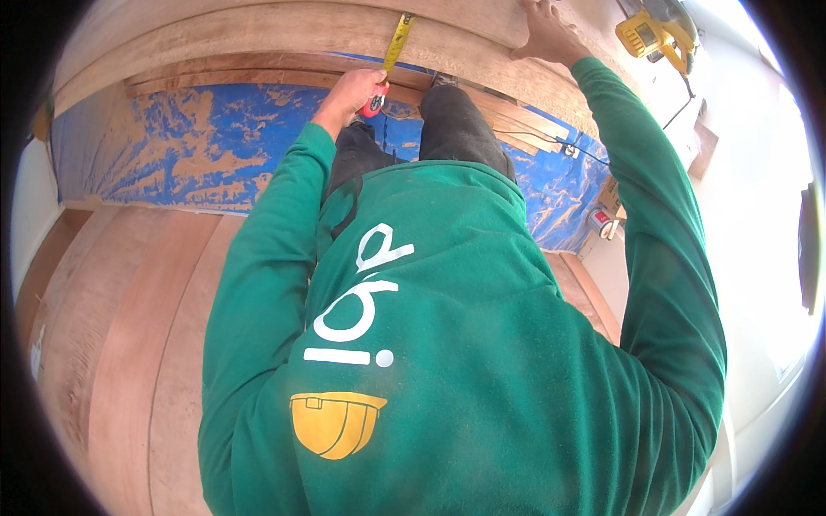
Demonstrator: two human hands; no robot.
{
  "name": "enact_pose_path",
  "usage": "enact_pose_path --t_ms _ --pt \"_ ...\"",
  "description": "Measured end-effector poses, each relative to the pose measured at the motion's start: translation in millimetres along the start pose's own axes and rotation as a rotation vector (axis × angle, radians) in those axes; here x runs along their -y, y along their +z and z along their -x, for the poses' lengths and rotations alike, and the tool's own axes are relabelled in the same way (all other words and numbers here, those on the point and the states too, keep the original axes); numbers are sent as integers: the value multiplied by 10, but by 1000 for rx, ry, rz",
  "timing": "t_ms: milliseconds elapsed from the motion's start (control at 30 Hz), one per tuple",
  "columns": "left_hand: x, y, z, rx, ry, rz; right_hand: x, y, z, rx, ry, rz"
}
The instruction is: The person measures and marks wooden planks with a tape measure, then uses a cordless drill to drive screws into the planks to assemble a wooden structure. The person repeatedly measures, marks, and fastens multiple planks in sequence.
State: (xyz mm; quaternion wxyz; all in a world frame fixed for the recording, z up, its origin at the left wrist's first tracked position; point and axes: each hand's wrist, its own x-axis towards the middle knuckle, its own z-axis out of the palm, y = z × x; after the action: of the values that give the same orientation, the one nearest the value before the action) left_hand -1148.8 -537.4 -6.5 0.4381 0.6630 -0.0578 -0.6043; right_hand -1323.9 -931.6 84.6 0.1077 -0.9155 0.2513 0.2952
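Note:
My left hand [351, 93] grips a red tape measure case [375, 101]. Its yellow blade [397, 45] runs up and away across a pale wooden board [258, 39] at the top of the view. My right hand [544, 33] rests flat, fingers spread, on the same board further right. Both arms are in green sleeves. My green sweatshirt and dark trousers fill the middle of the picture.
Laid reddish wooden floorboards [129, 344] lie at the lower left. Blue underlay [198, 146] smeared with tan patches spans the middle. Loose planks [525, 120] lie by my right knee. A yellow power tool [656, 34] with a black cord sits at the top right, and a small red-and-white object [602, 222] lies near the wall.

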Motion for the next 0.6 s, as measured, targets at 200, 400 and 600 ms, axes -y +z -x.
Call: enact_pose_path --t_ms 200,400,600 --pt "-7 -14 -14 22 -77 71 -10 18 -20 9 7 0" --pt "3 -70 -68 69 -89 50 7 -12 -8 18 12 -9" --pt "-4 -63 -63 54 -67 48 6 -32 1 27 5 -33"
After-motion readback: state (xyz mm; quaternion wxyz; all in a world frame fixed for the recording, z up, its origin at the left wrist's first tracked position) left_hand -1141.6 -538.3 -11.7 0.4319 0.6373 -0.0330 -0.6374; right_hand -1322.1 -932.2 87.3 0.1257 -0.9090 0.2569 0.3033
